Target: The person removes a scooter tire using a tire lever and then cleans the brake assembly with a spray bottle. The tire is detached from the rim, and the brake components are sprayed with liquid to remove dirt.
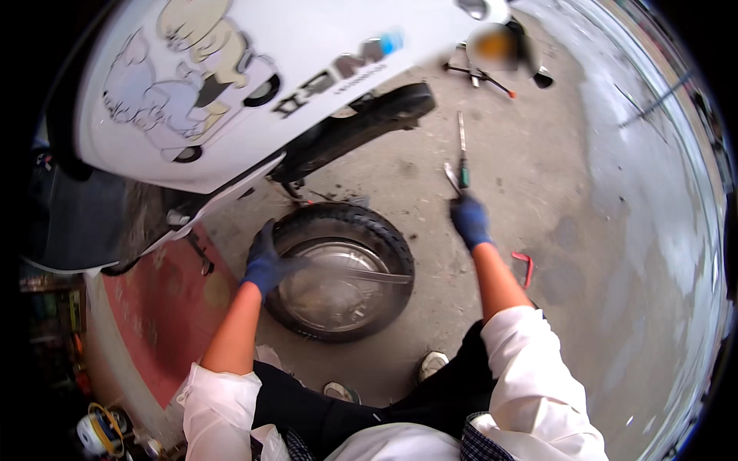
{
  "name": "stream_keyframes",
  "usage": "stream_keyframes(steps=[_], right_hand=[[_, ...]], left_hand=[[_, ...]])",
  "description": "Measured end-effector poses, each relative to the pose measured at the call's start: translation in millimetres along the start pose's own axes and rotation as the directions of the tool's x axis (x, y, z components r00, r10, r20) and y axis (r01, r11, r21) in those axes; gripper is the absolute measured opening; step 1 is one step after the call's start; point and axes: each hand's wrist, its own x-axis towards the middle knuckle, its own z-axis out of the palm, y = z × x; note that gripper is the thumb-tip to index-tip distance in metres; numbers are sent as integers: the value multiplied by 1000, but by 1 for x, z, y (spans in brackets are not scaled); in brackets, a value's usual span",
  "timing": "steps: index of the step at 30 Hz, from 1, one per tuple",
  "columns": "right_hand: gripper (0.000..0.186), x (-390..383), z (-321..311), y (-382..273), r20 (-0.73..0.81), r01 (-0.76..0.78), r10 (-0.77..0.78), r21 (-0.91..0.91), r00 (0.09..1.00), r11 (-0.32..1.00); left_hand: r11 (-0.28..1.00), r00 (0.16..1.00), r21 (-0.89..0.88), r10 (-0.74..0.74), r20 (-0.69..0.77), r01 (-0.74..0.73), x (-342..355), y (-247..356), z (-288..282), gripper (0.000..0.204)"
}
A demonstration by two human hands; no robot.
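Observation:
My gloved left hand (263, 257) grips the left side of a black tyre (384, 238) on a silver wheel lying flat, its thumb blurred. A metal lever (373, 276) lies across the wheel, reaching toward that hand. My gloved right hand (467, 219) has its fingers curled at the near ends of a long tool with a green handle (464, 173) and a shorter metal tool (451, 175). What exactly it grips is hidden. A red angled tool (526, 263) lies on the floor right of my right forearm.
A white scooter (254, 138) with cartoon stickers fills the upper left. A stand or wrench with orange tips (477, 77) is at the back. A red mat (154, 323) lies left, beside cluttered items (100, 430). A pale, glossy floor strip (638, 192) runs along the right.

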Motion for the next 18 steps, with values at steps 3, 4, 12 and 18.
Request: stream_keyframes(steps=[3, 4, 12, 18], right_hand=[[27, 22, 7, 72, -78, -229, 216, -398, 973, 888], [27, 13, 20, 87, -77, -233, 224, -485, 971, 843], [24, -47, 37, 18, 494, -521, 398, 136, 773, 843], [44, -115, -90, -95, 628, -339, 7, 411, 778, 846]], left_hand=[[999, 999, 37, -26, 36, 24, 11, 2, -2, 111], [998, 999, 40, -42, 34, 40, 7, 4, -2, 111], [996, 994, 56, -80, 75, 76, 3, 11, -10, 112], [992, 981, 95, -101, 165, 86, 7, 14, -19, 117]])
